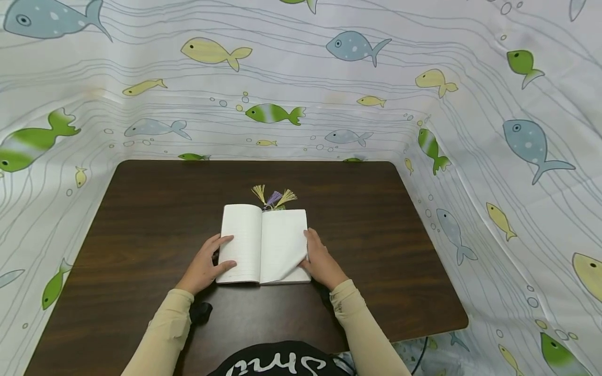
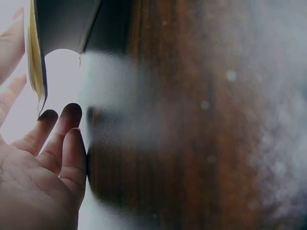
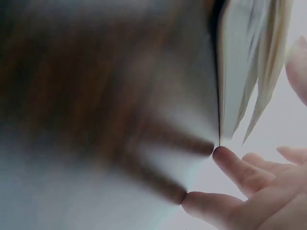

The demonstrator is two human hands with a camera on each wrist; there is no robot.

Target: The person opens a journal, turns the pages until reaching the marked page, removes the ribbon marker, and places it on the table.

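An open notebook (image 1: 263, 243) with blank lined pages lies in the middle of the dark brown table (image 1: 150, 219). Yellow and purple bookmark tassels (image 1: 275, 197) stick out past its top edge. My left hand (image 1: 213, 257) holds the notebook's left edge, thumb and a finger on the page. In the left wrist view the raised cover edge (image 2: 37, 72) sits above the shadowed fingers (image 2: 62, 129). My right hand (image 1: 314, 256) pinches the lower right page corner (image 1: 293, 266), which curls up. In the right wrist view, fanned pages (image 3: 254, 72) stand above the fingertips (image 3: 230, 163).
White cloth printed with fish (image 1: 494, 156) walls in the table on the left, back and right. Bare tabletop lies on both sides of the notebook and behind it. The table's front right corner (image 1: 463, 318) is close to the cloth.
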